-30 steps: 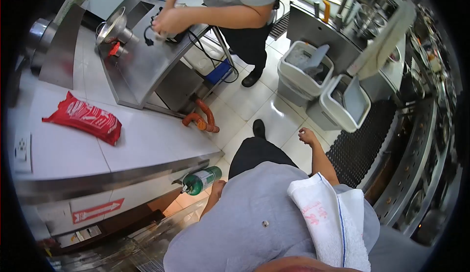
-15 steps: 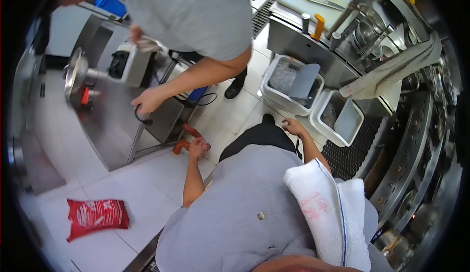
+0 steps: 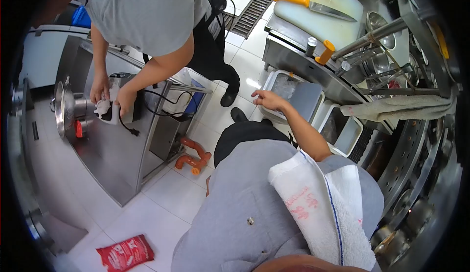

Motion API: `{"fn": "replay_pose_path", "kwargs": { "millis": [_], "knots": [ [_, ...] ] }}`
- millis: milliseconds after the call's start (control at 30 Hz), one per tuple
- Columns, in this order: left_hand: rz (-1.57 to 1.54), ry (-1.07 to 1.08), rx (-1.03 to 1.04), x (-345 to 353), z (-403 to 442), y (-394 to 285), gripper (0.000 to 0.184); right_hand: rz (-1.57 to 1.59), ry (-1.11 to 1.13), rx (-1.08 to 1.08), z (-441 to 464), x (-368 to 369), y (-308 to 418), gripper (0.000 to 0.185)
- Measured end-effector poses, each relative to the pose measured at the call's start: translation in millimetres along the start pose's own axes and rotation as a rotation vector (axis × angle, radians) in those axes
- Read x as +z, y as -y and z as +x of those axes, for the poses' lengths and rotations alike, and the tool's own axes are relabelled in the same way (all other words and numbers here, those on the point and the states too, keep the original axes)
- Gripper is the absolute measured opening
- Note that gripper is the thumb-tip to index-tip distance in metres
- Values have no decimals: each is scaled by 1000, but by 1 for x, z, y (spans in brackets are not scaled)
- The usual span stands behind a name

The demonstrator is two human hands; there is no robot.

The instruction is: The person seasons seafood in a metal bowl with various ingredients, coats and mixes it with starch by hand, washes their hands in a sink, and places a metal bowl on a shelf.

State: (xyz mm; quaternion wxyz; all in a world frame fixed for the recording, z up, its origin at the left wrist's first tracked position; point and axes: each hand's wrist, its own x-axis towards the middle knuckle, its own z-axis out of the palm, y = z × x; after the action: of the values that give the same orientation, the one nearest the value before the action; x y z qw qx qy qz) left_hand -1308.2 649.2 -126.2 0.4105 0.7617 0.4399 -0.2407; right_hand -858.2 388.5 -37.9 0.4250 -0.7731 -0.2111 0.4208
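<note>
My right hand (image 3: pixel 268 99) reaches forward over the floor, empty, with its fingers apart and slightly curled. It appears over the near edge of a white bin with a grey lid (image 3: pixel 307 102); I cannot tell whether it touches it. A second white bin (image 3: pixel 351 136) stands beside the first, below my right forearm. My left hand is hidden by my body; at most a sliver of that arm shows. Orange pipe pieces (image 3: pixel 195 148) lie on the floor to my left front. A white towel (image 3: pixel 313 198) hangs over my right shoulder.
A co-worker (image 3: pixel 142 15) bends over a steel table (image 3: pixel 115 162), both hands on a corded appliance and a pale cloth. An orange-handled knife (image 3: pixel 333 11) lies on a cutting board (image 3: pixel 296 22). A red packet (image 3: pixel 126 255) rests on the floor; a grey cloth (image 3: pixel 396 108) hangs right.
My left hand has gone from beside the orange pipes out of sight. My right hand has moved forward and left. The co-worker has let the cord down and brought both hands to the appliance.
</note>
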Motion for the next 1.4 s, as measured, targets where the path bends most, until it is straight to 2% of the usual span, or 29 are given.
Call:
{"fn": "replay_pose_path", "kwargs": {
  "millis": [133,200,267,333,400,467,533,600,667,800,900,1000,1067,1133,1200,1333,1400],
  "knots": [
    [147,-54,243,-43,69,-57,31,30,-79,82,26,-22,39,36],
    [193,-50,390,-64,109,-110,34,-13,-155,28,31,-39,66,34],
    [167,63,465,-77,138,-187,37,-44,-248,-84,28,-62,98,32],
    [157,211,509,-87,148,-285,39,-3,-334,-98,34,-90,114,30],
    [294,293,666,-79,157,-369,39,44,-515,-119,36,-122,133,29],
    [355,352,808,-60,175,-436,38,31,-552,-87,41,-152,152,27],
    [463,387,931,-38,199,-493,36,5,-734,-186,53,-175,157,27],
    [521,371,973,-24,216,-543,36,-8,-768,-212,66,-194,162,27],
    [593,355,1019,-28,224,-583,35,-67,-946,-259,79,-214,162,26],
    [612,305,962,-40,228,-618,35,-39,-912,-176,98,-251,166,26],
    [354,392,928,-59,218,-625,36,-51,-888,-168,115,-272,168,26],
    [296,426,805,-68,213,-641,34,-53,-860,-160,132,-281,166,25],
    [233,403,781,-70,214,-652,32,-67,-859,-178,137,-284,166,24],
    [170,398,766,-69,219,-661,31,63,-824,-191,131,-281,167,23],
    [105,314,667,-72,235,-666,29,118,-790,-174,122,-284,169,23],
    [198,222,736,-57,283,-679,28,191,-820,-57,105,-294,158,25],
    [269,248,769,-47,306,-690,30,181,-913,-22,99,-299,155,26]
  ]
}}
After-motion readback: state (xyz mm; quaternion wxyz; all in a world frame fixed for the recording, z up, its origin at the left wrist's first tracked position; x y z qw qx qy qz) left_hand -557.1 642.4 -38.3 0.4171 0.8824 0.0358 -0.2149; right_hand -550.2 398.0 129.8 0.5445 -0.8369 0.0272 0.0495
